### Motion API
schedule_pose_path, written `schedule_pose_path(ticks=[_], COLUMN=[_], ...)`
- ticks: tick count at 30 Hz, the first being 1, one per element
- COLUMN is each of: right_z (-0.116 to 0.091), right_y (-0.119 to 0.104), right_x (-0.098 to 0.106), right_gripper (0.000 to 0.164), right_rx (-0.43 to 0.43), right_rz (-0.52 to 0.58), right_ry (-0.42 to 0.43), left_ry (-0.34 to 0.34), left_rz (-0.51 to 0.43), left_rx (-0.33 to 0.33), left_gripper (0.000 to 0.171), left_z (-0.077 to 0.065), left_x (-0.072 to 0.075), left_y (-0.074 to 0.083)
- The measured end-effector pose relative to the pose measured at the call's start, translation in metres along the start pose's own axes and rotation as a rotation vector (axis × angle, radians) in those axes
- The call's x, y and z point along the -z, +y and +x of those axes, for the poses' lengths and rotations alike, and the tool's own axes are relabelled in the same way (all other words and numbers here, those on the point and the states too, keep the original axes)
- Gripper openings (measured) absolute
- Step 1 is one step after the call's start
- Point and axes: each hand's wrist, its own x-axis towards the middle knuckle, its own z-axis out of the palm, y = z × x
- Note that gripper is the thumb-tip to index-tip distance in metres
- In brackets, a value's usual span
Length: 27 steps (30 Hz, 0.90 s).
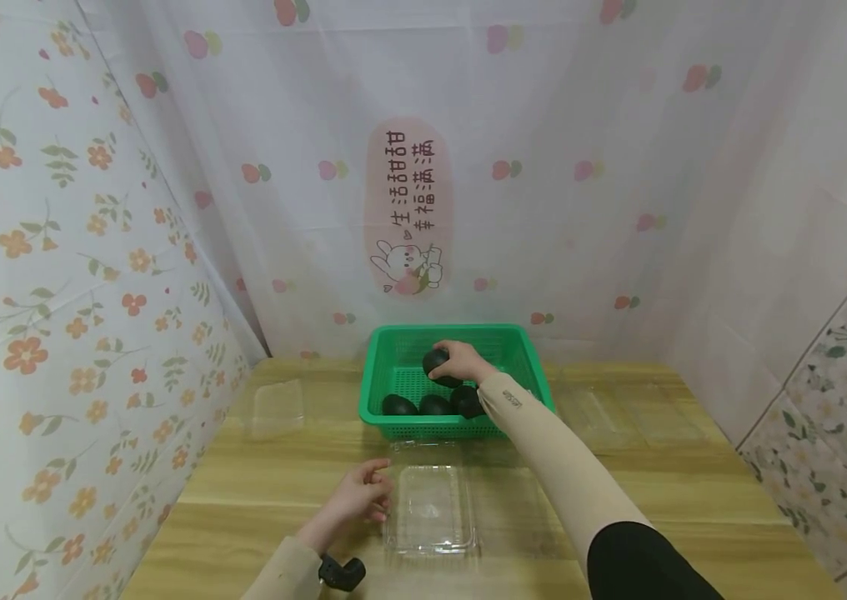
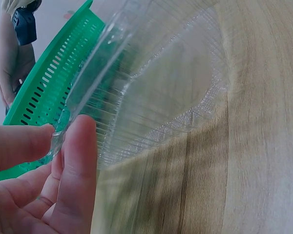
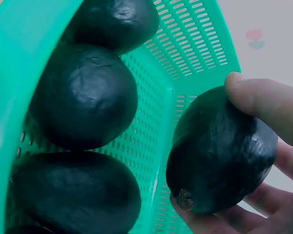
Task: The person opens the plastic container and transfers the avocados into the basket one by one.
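My right hand [image 1: 463, 363] grips a dark, smooth avocado [image 3: 219, 153] over the green basket [image 1: 368, 379], thumb on one side and fingers beneath. The brown stem scar shows at the fruit's lower end. Several more avocados [image 3: 85, 95] lie inside along the basket's near wall. In front of the basket a clear plastic box [image 1: 431, 510] rests on the table with its inside facing up. At its left edge my left hand [image 1: 360, 493] pinches the thin rim between thumb and fingers, as the left wrist view shows close up.
Another clear plastic piece [image 1: 278, 408] lies left of the basket. More clear plastic containers [image 1: 596, 417] lie to its right on the wooden table [image 1: 243, 500]. Patterned curtains [image 1: 303, 208] hang behind the basket and at both sides.
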Motion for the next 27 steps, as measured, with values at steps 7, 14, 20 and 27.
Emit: schedule_pose_path(ticks=[7,14,20,27], right_z=[-0.0010,-0.0009,-0.0013,-0.0033], right_y=[0.0017,0.0034,0.0036,0.0000], right_x=[-0.0048,-0.0068,-0.0083,-0.0103], right_gripper=[0.069,0.065,0.063,0.063], right_rx=[-0.022,-0.045,-0.041,-0.053], right_rz=[-0.052,-0.108,-0.140,-0.177], right_ry=[-0.029,-0.103,-0.132,-0.140], left_ry=[0.001,-0.003,0.000,-0.028], left_rz=[0.001,-0.002,-0.001,-0.020], left_rx=[-0.005,-0.007,-0.001,-0.050], left_gripper=[0.053,0.053,0.054,0.055], left_z=[-0.0018,-0.0006,-0.0001,0.0002], left_x=[-0.0013,-0.0014,-0.0011,0.0023], left_y=[0.0016,0.0013,0.0016,-0.0016])
